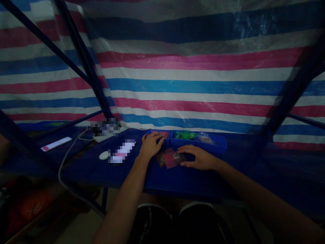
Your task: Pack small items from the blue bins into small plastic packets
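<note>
My left hand (pixel 151 145) rests over the near rim of a small blue bin holding flat pinkish-red pieces (pixel 162 134). Its fingers reach forward and look spread, their tips partly lost against the bin. On the blue table, my right hand (pixel 199 157) lies with thumb and fingers apart, fingertips at the edge of some flat, thin packets. One is a translucent red square sheet (pixel 169 159); darker packets (pixel 160 158) show beside and under it. What is printed on them is too dim to make out.
Behind my right hand stand blue bins with green plastic pieces (pixel 185 135) and clear bags (pixel 204 138). Leftward on the table (pixel 122 176) are a phone (pixel 124 150), a round white object (pixel 104 155) and a cable (pixel 63 162). Metal posts flank a striped tarp (pixel 190 84).
</note>
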A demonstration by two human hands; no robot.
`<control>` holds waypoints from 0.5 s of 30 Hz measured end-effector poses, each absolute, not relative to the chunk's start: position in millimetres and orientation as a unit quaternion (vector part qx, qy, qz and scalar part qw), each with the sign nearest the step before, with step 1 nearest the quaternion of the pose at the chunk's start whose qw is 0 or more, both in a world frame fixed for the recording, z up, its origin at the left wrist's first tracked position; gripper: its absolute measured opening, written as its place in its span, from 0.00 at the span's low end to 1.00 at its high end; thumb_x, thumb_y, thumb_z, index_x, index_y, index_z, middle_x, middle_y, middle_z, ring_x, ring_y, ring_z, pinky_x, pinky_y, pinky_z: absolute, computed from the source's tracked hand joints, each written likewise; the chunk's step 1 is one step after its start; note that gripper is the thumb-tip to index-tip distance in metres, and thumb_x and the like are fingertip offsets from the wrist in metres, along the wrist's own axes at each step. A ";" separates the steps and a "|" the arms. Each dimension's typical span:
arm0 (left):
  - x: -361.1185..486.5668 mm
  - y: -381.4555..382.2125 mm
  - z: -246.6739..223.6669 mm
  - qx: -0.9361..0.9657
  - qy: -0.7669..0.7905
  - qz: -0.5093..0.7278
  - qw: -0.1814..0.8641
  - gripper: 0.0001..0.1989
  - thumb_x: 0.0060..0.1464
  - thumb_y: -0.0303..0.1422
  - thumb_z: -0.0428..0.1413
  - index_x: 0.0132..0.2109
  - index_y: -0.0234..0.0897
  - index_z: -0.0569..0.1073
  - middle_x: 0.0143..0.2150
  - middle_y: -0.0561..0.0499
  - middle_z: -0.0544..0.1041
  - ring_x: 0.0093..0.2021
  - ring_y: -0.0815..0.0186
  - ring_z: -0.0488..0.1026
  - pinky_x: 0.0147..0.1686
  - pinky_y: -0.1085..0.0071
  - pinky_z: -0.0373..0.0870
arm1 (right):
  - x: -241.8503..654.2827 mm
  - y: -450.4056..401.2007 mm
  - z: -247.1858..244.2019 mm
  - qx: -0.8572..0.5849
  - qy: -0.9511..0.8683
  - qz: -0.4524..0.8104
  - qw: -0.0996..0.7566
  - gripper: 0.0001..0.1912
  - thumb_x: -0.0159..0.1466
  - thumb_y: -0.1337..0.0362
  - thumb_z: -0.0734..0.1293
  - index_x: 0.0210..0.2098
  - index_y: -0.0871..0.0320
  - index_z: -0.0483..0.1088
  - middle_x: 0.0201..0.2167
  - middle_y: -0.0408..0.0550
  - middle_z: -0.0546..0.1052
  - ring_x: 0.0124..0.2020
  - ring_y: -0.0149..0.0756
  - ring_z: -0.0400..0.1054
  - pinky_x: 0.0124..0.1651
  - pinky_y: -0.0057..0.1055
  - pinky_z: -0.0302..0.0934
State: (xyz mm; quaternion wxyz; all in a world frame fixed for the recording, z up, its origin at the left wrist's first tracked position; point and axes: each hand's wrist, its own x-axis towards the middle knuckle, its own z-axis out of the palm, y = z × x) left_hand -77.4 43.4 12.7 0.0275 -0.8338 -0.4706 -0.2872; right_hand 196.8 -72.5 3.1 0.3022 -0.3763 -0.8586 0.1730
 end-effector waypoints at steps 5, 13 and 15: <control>-75.3 45.7 11.4 -0.833 -0.469 -0.292 0.018 0.19 0.69 0.45 0.48 0.55 0.49 0.79 0.61 0.48 0.76 0.65 0.55 0.67 0.71 0.40 0.40 | 194.2 -67.7 -5.3 -0.364 -0.872 0.167 0.283 0.23 0.64 0.53 0.73 0.58 0.47 0.75 0.61 0.50 0.75 0.63 0.47 0.67 0.66 0.48 0.58; -71.4 38.9 13.1 -0.850 -0.441 -0.286 0.038 0.21 0.68 0.44 0.48 0.61 0.43 0.75 0.63 0.44 0.74 0.65 0.55 0.66 0.67 0.52 0.58 | 190.3 -64.6 -4.3 -0.363 -0.869 0.152 0.301 0.13 0.67 0.59 0.70 0.51 0.47 0.78 0.56 0.49 0.78 0.58 0.45 0.70 0.63 0.48 0.61; -71.3 39.0 12.8 -0.848 -0.445 -0.286 0.042 0.21 0.68 0.44 0.49 0.60 0.44 0.75 0.62 0.45 0.74 0.64 0.55 0.67 0.65 0.52 0.60 | 189.4 -65.3 -4.1 -0.364 -0.868 0.146 0.304 0.11 0.68 0.60 0.69 0.50 0.48 0.78 0.55 0.49 0.78 0.57 0.45 0.71 0.62 0.47 0.62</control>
